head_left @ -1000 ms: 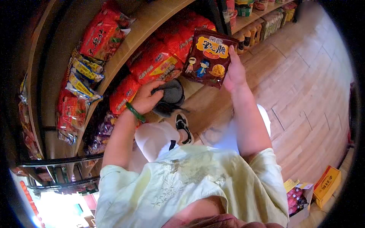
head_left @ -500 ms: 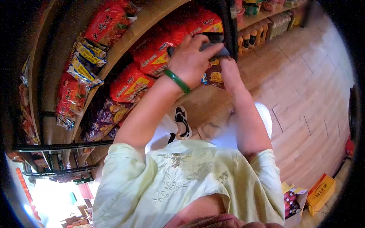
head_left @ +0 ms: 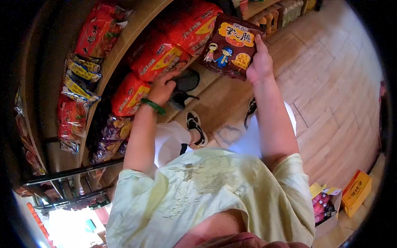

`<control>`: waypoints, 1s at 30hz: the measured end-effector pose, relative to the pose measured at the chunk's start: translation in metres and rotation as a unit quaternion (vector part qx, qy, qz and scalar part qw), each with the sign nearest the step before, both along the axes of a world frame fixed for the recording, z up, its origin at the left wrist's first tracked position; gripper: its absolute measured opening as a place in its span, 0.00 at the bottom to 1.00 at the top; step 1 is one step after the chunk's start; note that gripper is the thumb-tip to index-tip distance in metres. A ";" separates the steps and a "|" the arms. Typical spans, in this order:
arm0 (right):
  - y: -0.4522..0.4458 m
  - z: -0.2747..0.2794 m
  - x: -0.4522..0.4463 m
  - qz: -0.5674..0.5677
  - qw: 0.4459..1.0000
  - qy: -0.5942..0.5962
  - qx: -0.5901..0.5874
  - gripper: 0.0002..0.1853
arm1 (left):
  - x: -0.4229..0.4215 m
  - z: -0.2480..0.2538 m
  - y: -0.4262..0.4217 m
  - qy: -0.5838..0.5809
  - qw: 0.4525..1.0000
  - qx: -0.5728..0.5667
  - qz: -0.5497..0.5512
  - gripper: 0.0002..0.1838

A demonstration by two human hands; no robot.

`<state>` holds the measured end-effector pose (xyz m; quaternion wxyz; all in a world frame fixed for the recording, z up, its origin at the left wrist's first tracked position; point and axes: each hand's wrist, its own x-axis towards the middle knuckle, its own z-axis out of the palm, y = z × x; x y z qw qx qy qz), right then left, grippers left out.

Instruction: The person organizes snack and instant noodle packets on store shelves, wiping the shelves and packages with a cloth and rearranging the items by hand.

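Observation:
My right hand point(head_left: 260, 64) is closed on the right edge of a dark brown snack bag point(head_left: 225, 47) and holds it up, its printed front towards me. Yellow lettering and two cartoon figures show on it. Away from the bag, my left hand point(head_left: 162, 89), below a green bangle point(head_left: 153, 106), is closed on a limp dark grey cloth-like item point(head_left: 187, 81) that hangs to the right of the fingers. Just behind this hand, red snack packs point(head_left: 159, 60) line the shelf; whether it touches them I cannot tell.
A higher shelf at left carries red packs point(head_left: 99, 35) and blue-yellow packets point(head_left: 80, 76). Purple bags point(head_left: 111, 136) lie below the red packs. A black rail point(head_left: 74, 173) crosses at lower left. A yellow box point(head_left: 357, 192) and an open carton point(head_left: 331, 215) stand at lower right.
My left hand has moved left and down from the brown bag, taking the dark grey item along. The bag, largely hidden before, is now in plain sight in my right hand.

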<state>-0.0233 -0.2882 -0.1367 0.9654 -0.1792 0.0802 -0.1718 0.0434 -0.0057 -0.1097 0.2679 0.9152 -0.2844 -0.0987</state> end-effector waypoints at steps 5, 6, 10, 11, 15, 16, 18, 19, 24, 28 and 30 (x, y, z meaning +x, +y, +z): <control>0.008 -0.004 0.004 0.036 0.999 -0.023 0.005 0.23 | -0.009 0.054 -0.045 -0.066 0.980 -0.186 -0.030 0.22; 0.009 -0.002 0.002 0.053 0.998 -0.033 -0.008 0.23 | -0.017 0.070 -0.068 -0.138 0.972 -0.174 -0.074 0.22; 0.025 -0.014 0.009 0.097 0.994 -0.037 -0.034 0.23 | -0.037 0.051 -0.133 -0.235 0.962 -0.094 -0.100 0.26; 0.027 -0.021 0.012 0.055 0.996 0.003 -0.068 0.23 | -0.040 0.037 -0.141 -0.238 0.960 -0.077 -0.125 0.27; 0.011 -0.021 0.002 0.080 0.995 -0.044 0.048 0.22 | -0.070 0.011 -0.145 -0.251 0.958 -0.023 -0.139 0.29; 0.005 -0.020 0.001 0.103 0.990 -0.069 0.066 0.23 | -0.072 0.006 -0.138 -0.270 0.951 -0.014 -0.152 0.29; -0.002 -0.019 0.000 0.064 0.995 -0.054 0.059 0.23 | -0.075 0.003 -0.122 -0.272 0.947 0.001 -0.171 0.28; -0.004 -0.016 0.000 0.029 0.997 -0.041 0.051 0.24 | -0.074 0.001 -0.115 -0.271 0.947 0.002 -0.173 0.28; -0.017 -0.010 -0.003 0.024 0.995 -0.055 0.080 0.25 | -0.045 -0.041 -0.064 -0.217 0.966 0.093 -0.108 0.23; -0.020 -0.019 -0.001 0.048 0.991 -0.084 0.094 0.25 | -0.027 -0.047 -0.024 -0.068 0.998 -0.004 -0.001 0.20; -0.018 -0.012 -0.003 0.080 0.984 -0.094 0.128 0.23 | -0.034 -0.039 -0.019 0.095 0.981 -0.129 0.106 0.20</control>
